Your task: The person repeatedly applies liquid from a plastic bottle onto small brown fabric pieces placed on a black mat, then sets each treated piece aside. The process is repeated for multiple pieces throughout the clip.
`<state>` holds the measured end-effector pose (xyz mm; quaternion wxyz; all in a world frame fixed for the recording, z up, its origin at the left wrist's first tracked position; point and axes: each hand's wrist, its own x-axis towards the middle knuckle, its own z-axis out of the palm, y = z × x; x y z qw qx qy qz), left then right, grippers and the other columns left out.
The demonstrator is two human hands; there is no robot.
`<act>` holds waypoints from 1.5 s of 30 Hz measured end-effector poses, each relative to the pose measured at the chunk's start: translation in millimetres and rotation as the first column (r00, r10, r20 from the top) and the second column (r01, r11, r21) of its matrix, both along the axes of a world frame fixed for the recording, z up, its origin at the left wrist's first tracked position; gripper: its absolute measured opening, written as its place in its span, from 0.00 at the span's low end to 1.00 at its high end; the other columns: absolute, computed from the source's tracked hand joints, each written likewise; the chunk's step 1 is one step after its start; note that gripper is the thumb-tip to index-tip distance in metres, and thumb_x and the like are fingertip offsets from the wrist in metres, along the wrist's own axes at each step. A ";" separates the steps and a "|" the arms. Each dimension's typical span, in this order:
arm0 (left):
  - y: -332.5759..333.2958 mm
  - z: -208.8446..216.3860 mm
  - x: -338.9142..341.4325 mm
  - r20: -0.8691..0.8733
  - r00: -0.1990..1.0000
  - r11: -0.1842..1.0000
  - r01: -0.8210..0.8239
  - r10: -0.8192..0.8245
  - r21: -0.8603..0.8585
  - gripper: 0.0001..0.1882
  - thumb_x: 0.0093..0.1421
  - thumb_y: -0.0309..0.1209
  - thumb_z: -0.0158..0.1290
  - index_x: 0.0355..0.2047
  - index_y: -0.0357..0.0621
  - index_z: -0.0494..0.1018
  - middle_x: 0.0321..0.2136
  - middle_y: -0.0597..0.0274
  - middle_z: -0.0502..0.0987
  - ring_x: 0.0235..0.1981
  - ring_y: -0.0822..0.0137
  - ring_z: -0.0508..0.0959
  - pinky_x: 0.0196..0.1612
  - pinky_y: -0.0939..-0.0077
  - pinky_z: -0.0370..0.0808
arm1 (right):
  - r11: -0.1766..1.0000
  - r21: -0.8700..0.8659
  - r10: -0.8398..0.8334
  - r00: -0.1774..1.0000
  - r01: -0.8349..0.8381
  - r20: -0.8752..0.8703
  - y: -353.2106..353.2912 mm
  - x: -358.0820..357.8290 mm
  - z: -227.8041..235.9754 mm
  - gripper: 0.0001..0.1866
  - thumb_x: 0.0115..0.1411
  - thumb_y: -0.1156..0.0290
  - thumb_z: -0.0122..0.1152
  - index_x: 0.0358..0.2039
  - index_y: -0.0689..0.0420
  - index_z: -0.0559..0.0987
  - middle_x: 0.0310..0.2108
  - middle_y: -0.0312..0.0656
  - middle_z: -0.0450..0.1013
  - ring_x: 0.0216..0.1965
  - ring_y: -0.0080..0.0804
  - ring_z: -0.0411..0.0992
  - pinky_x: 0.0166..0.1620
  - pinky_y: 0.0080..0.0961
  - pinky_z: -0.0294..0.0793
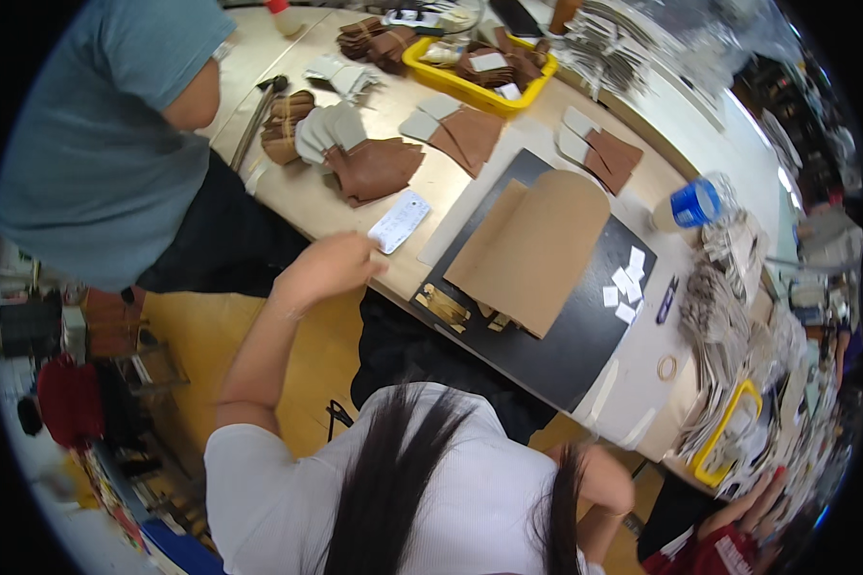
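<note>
White short-sleeved shirt (494,479), dark hair (385,479)

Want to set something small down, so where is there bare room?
The black mat is bare below the white squares, right of the brown sheet. A smaller patch lies between mat and rubber band. Crowded: the right side, with grey piles, and around the back yellow tray.

white card (400,222), blue bottle label (694,204), markings too blurred to read
</note>
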<state>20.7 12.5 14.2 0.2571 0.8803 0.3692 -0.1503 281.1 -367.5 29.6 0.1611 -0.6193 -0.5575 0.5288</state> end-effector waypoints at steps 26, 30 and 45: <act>61.0 -68.7 67.7 0.150 0.981 0.980 -0.146 0.126 0.134 0.21 0.40 0.26 0.66 0.32 0.41 0.68 0.38 0.49 0.72 0.41 0.48 0.74 0.42 0.60 0.72 | 0.094 0.478 0.283 0.437 0.873 -0.854 162.8 -61.8 128.9 0.16 0.68 0.63 0.43 0.56 0.47 0.64 0.30 0.41 0.72 0.30 0.33 0.70 0.34 0.31 0.74; 53.1 -54.7 73.4 0.036 0.993 0.969 -0.118 0.113 0.215 0.19 0.41 0.28 0.65 0.33 0.42 0.69 0.31 0.48 0.76 0.38 0.47 0.76 0.40 0.58 0.72 | -0.134 0.522 0.481 0.515 0.843 -0.709 174.4 -52.2 121.0 0.17 0.69 0.62 0.43 0.57 0.44 0.64 0.32 0.43 0.72 0.33 0.37 0.71 0.34 0.33 0.75; 57.8 40.7 147.9 0.767 0.475 0.901 -0.260 0.432 -0.346 0.14 0.59 0.29 0.56 0.43 0.35 0.71 0.28 0.64 0.75 0.21 0.76 0.77 0.21 0.88 0.69 | -0.166 0.720 0.397 0.714 0.674 -0.577 138.1 -18.1 114.6 0.19 0.68 0.62 0.42 0.60 0.41 0.62 0.40 0.34 0.71 0.41 0.30 0.69 0.40 0.40 0.71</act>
